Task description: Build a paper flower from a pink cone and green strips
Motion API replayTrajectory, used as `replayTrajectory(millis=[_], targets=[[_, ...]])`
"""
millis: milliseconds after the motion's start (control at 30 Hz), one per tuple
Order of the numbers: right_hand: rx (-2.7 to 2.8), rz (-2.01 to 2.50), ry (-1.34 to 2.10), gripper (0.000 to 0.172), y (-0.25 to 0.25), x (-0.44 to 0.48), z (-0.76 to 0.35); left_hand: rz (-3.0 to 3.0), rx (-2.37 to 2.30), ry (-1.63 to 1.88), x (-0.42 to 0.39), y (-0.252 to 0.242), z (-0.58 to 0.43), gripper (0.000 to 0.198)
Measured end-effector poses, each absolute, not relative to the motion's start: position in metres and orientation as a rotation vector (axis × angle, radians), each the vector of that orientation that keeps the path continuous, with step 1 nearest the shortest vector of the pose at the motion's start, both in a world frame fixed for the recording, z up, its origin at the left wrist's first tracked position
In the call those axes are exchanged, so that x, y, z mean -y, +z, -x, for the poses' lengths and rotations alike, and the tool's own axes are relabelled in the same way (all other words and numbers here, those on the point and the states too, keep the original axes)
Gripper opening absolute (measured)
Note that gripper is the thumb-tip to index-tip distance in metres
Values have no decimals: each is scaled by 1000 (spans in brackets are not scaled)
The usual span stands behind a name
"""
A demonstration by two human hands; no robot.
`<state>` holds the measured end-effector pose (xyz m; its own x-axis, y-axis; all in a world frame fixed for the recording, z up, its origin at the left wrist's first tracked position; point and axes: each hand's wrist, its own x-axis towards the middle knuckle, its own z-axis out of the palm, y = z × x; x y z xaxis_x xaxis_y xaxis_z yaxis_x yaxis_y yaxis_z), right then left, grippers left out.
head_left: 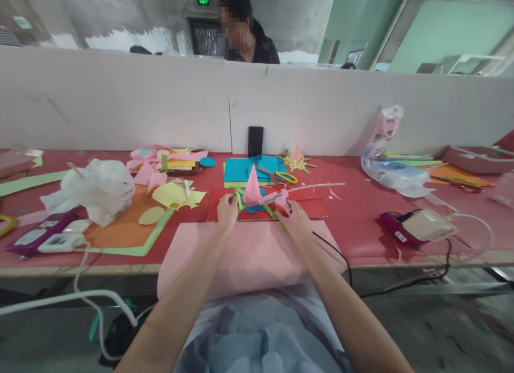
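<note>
A pink paper cone (pixel 252 191) stands on a blue paper piece (pixel 263 193) with green paper strips (pixel 240 197) around it, above a red board (pixel 317 208). My left hand (pixel 228 211) is at the left of this piece, its fingers curled together by the green strips. What they pinch is too small to make out. In my right hand (pixel 296 219) is a pink glue gun (pixel 281 199), its nozzle pointing left at the cone's base. A clear glue stick (pixel 321 186) sticks out to the right behind it.
Behind are scissors (pixel 286 177), blue sheets (pixel 235 169), a black phone (pixel 255 141) and another cone on green strips (pixel 297 159). Paper scraps and a crumpled white bag (pixel 100 188) lie left; a plastic package (pixel 387 159) and purple power strip (pixel 395 231) right. A person stands beyond the partition.
</note>
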<state>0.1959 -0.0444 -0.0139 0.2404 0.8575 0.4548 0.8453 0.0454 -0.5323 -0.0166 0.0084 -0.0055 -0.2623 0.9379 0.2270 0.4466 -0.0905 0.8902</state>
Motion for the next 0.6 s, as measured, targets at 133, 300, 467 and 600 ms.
replayTrajectory(millis=[133, 300, 467, 600], targets=[[1412, 1660, 25, 56, -15, 41, -199, -1482, -1696, 1349, -9, -6, 17, 21], [1174, 1712, -27, 57, -8, 42, -206, -1504, -1646, 1364, -7, -1, 15, 20], [1156, 1789, -93, 50, -9, 42, -215, -1542, -1606, 1391, -6, 0, 14, 21], [1168, 1891, -119, 46, -11, 43, -218, -1544, -1554, 1415, -7, -2, 14, 22]])
